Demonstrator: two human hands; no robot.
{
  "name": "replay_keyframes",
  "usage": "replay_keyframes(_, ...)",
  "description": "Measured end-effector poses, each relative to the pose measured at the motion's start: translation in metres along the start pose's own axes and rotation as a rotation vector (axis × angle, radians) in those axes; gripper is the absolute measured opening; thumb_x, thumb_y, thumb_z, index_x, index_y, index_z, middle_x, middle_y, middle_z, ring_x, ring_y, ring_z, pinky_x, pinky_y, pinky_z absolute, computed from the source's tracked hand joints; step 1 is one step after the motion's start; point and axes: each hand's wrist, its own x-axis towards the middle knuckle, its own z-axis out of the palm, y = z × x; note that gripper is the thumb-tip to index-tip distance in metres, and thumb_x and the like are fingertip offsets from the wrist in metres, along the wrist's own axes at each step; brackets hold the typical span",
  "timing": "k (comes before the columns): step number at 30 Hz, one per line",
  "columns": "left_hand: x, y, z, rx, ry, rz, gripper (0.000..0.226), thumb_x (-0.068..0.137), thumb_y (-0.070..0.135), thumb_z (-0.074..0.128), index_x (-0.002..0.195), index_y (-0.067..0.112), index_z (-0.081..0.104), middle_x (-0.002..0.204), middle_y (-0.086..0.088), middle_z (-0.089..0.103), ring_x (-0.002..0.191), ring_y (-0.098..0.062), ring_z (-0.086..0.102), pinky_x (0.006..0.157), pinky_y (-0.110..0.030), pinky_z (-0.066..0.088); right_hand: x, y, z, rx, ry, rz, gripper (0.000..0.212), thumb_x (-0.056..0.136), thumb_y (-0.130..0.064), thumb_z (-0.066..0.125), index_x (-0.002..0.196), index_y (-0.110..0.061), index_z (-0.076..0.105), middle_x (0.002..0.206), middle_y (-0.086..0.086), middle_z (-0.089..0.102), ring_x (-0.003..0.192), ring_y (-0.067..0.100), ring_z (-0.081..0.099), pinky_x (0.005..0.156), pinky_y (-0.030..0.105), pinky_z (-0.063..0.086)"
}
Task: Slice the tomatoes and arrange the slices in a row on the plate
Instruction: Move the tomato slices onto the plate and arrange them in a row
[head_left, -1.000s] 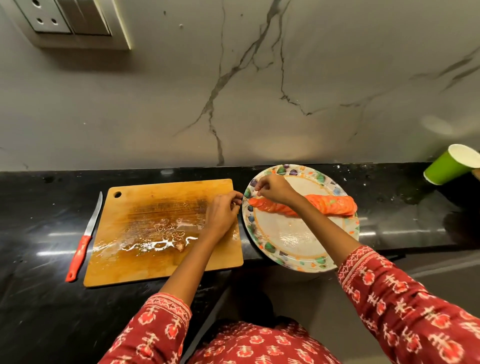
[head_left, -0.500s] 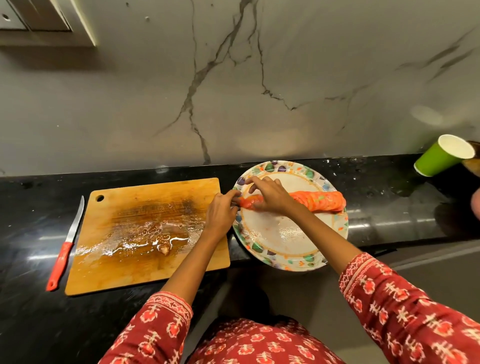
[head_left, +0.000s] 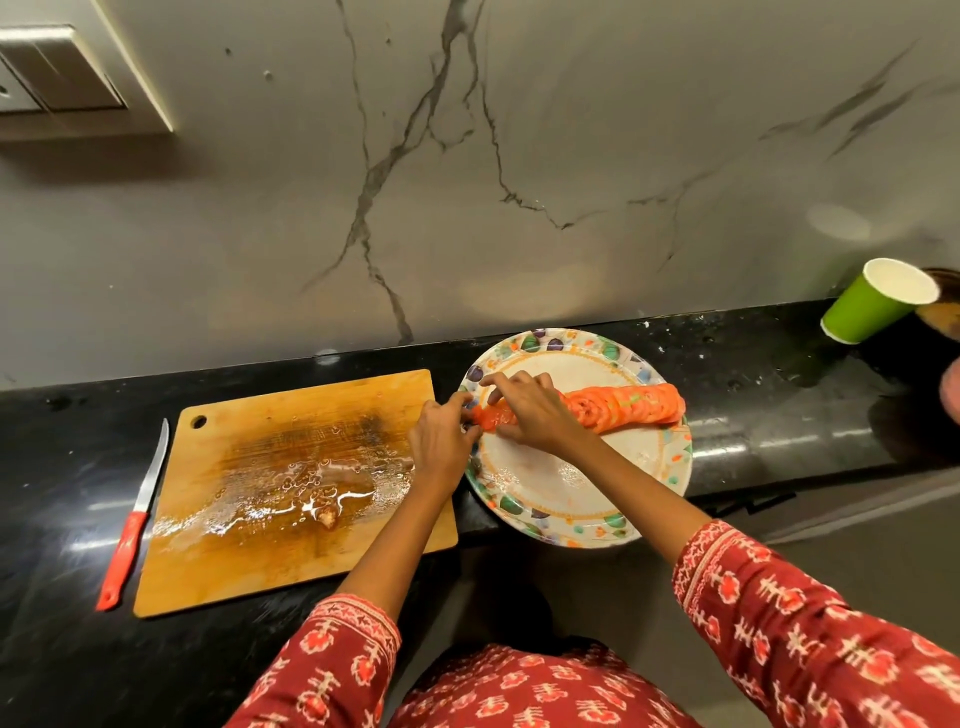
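Head view: arranging step, near the end. Row of tomato slices (head_left: 618, 410) lies across the plate (head_left: 566, 499). Right hand (head_left: 530, 415) pinches the row's left end; left hand (head_left: 441, 441) pinches it at the rim. Knife (head_left: 132, 519) idle beside the wet board (head_left: 291, 488). Next: likely nudge the end slices straight, gently. Since a second ago, the right hand has settled lower over the slices.
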Motion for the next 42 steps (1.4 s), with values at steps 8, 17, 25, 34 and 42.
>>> replay_keyframes(8,-0.003,0.003,-0.002,0.028,0.024,0.006,0.049,0.079,0.030,0.070,0.124,0.021,0.053,0.105,-0.002,0.066,0.103,-0.019,0.051,0.071,-0.033,0.039,-0.006,0.008,-0.002,0.033,0.019,0.017,0.057,0.085,-0.027,0.062,0.136,-0.020,0.036,0.125,0.000,0.057,0.120,0.021,0.042,0.092,0.036,0.028)
replay_keyframes(17,-0.001,0.015,-0.005,-0.021,0.014,-0.007,0.045,0.082,0.028,0.067,0.124,0.020,0.054,0.105,-0.005,0.065,0.106,-0.022,0.052,0.073,-0.034,0.039,-0.006,0.009,-0.001,0.060,0.019,0.055,0.060,0.083,-0.029,0.063,0.136,-0.020,0.035,0.122,0.000,0.058,0.118,0.020,0.043,0.089,0.035,0.027)
replay_keyframes(25,-0.006,0.019,-0.010,-0.018,-0.014,0.000,0.050,0.080,0.026,0.069,0.127,0.019,0.052,0.106,-0.007,0.062,0.107,-0.023,0.050,0.078,-0.035,0.039,-0.014,0.015,0.000,0.058,0.045,0.035,0.064,0.083,-0.028,0.062,0.138,-0.019,0.032,0.121,-0.001,0.059,0.120,0.019,0.045,0.100,0.036,0.022)
replay_keyframes(34,-0.003,0.015,-0.009,-0.033,-0.015,-0.006,0.050,0.079,0.030,0.069,0.125,0.020,0.053,0.105,-0.007,0.063,0.106,-0.022,0.051,0.077,-0.035,0.041,-0.016,0.020,-0.005,0.072,0.083,0.050,0.070,0.081,-0.032,0.065,0.140,-0.017,0.031,0.120,0.002,0.060,0.121,0.020,0.047,0.110,0.040,0.013)
replay_keyframes(42,-0.006,0.014,-0.010,-0.030,-0.010,0.024,0.049,0.080,0.030,0.069,0.125,0.020,0.054,0.103,-0.005,0.064,0.105,-0.021,0.052,0.079,-0.036,0.043,-0.016,0.018,-0.008,0.082,0.081,0.090,0.073,0.080,-0.034,0.069,0.140,-0.017,0.030,0.122,0.002,0.061,0.124,0.020,0.046,0.112,0.042,0.010)
